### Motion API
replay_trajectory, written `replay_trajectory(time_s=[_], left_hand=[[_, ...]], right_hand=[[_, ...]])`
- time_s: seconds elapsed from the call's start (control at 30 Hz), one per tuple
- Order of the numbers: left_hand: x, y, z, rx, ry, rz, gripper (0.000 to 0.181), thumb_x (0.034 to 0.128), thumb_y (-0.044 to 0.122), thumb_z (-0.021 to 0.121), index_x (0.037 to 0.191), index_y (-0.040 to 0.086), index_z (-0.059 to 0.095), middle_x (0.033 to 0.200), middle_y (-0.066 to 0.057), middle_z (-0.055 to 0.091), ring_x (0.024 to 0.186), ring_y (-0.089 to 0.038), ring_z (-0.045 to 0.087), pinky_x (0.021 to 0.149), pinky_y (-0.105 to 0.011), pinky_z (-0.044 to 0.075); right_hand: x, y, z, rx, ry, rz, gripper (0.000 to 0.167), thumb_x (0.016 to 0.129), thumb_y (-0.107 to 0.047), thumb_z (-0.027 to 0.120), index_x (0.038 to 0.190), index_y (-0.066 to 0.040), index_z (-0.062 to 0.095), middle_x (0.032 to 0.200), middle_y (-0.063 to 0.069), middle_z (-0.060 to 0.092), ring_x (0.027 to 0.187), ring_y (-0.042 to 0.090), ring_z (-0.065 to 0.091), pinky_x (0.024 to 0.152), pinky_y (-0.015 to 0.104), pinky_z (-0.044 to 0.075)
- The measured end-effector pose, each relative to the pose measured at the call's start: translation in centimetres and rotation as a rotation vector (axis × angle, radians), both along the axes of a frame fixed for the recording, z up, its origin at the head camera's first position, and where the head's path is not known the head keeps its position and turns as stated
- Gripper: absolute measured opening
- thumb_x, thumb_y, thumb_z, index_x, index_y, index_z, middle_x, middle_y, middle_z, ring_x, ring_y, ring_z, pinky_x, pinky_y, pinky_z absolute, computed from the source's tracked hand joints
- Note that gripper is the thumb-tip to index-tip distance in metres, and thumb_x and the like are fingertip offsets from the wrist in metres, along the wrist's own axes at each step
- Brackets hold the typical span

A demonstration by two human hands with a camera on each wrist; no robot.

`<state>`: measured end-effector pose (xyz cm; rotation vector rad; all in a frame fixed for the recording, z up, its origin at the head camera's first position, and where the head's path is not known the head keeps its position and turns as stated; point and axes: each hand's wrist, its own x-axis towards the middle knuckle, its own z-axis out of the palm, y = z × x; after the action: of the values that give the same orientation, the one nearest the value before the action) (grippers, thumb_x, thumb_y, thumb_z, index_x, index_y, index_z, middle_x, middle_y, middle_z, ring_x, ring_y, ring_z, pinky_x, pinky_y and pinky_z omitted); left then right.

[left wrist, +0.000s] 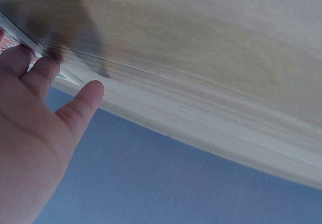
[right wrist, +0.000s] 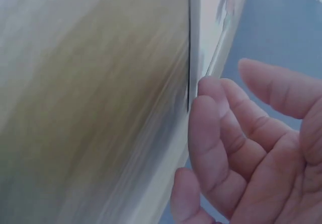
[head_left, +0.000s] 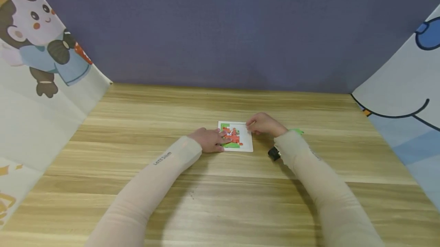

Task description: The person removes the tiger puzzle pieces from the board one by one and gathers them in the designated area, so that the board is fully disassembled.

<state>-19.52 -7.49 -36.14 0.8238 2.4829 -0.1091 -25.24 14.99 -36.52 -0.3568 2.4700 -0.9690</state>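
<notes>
A small jigsaw puzzle in a white frame tray (head_left: pixel 246 145) lies flat on the table, its assembled part red-orange and green. The tray's right side shows bare white. My left hand (head_left: pixel 208 140) rests on the puzzle's left side with its fingers spread, hiding some of the picture. In the left wrist view, fingertips of the left hand (left wrist: pixel 45 103) reach over the tray's edge. At the tray's upper right edge is my right hand (head_left: pixel 262 123). The right wrist view shows the right hand (right wrist: pixel 251 143) with loosely bent fingers touching the edge, thumb apart, nothing visible between them.
A green piece (head_left: pixel 297 131) lies partly hidden behind the right wrist. A small black device (head_left: pixel 274 154) sits at the right cuff. The wooden table (head_left: pixel 220 208) meets a dark blue panel (head_left: pixel 220 29) at the back, with cartoon-printed cloths at both sides.
</notes>
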Motion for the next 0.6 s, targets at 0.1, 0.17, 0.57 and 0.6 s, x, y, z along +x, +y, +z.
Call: replay_trajectory(time_s=[0.1, 0.17, 0.57, 0.6], left_hand=[[-0.1, 0.0, 0.0, -0.006, 0.006, 0.004, 0.054, 0.1004, 0.045, 0.042, 0.151, 0.033, 0.026, 0.158, 0.005, 0.015, 0.145, -0.016, 0.014, 0.112, -0.048, 0.024], [-0.2, 0.0, -0.1, -0.005, 0.009, 0.006, 0.054, 0.1003, 0.045, 0.042, 0.151, 0.034, 0.026, 0.158, 0.004, 0.016, 0.145, -0.016, 0.014, 0.112, -0.048, 0.025], [-0.3, 0.1, -0.3, -0.01, 0.019, -0.01, 0.054, 0.1003, 0.046, 0.041, 0.151, 0.034, 0.026, 0.158, 0.004, 0.016, 0.145, -0.017, 0.015, 0.11, -0.049, 0.028], [-0.3, 0.2, -0.4, -0.008, 0.019, -0.011, 0.054, 0.1004, 0.046, 0.041, 0.151, 0.034, 0.026, 0.158, 0.005, 0.016, 0.144, -0.017, 0.015, 0.11, -0.049, 0.028]], right_hand=[[-0.1, -0.6, 0.0, 0.022, 0.01, 0.02, 0.03, 0.087, -0.002, 0.058, 0.114, 0.009, 0.064, 0.071, 0.002, 0.058, 0.059, 0.009, 0.05, 0.058, 0.021, 0.045], [-0.1, -1.0, 0.0, 0.031, 0.017, 0.037, 0.031, 0.086, -0.001, 0.056, 0.114, 0.009, 0.064, 0.069, 0.001, 0.057, 0.057, 0.009, 0.049, 0.056, 0.02, 0.043], [-0.2, -3.3, 0.1, 0.087, 0.052, 0.097, 0.029, 0.086, -0.006, 0.062, 0.111, 0.007, 0.066, 0.07, 0.002, 0.059, 0.056, 0.008, 0.049, 0.056, 0.022, 0.044], [-0.2, -3.4, 0.1, 0.096, 0.049, 0.1, 0.028, 0.086, -0.007, 0.062, 0.111, 0.006, 0.066, 0.072, 0.002, 0.059, 0.057, 0.008, 0.049, 0.056, 0.022, 0.044]])
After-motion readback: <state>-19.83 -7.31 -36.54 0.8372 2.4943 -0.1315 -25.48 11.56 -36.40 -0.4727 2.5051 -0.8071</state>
